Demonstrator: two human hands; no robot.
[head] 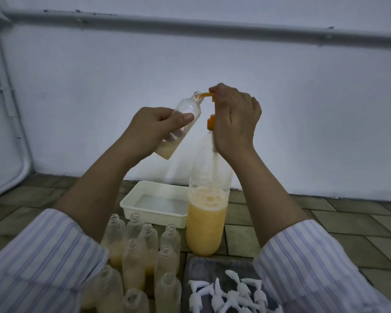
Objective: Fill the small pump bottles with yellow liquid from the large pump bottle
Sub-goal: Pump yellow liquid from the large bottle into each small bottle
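Sleeves in striped cloth at the lower corners, forearms rising toward the centre of the frame. Lower left of centre: cluster of open small bottles [145, 251] standing on the tiled floor, several with some yellow liquid at the bottom, none capped. Left of centre, raised: left hand [149, 129], fingers and thumb curled round a small clear bottle [178, 125], tilted with its open neck up and to the right, a shallow pool of pale yellow in its low end. Probably light and stiff plastic, smooth and likely slick if dribbled on; best held round the mid-body as here, neck kept free. Centre, behind: white tray [155, 203] on the floor. Right of centre: large pump bottle [207, 222], upright on the floor, roughly half full of yellow liquid, foam above; bottom-heavy and probably stable, though the thin wall looks soft, so pressing straight down on the pump seems safest. Orange pump head [209, 95] with its spout reaching to the small bottle's mouth. Right hand [235, 123] curled over that head, thumb on top. Lower right: heap of white pump tops [228, 294] on a dark board.
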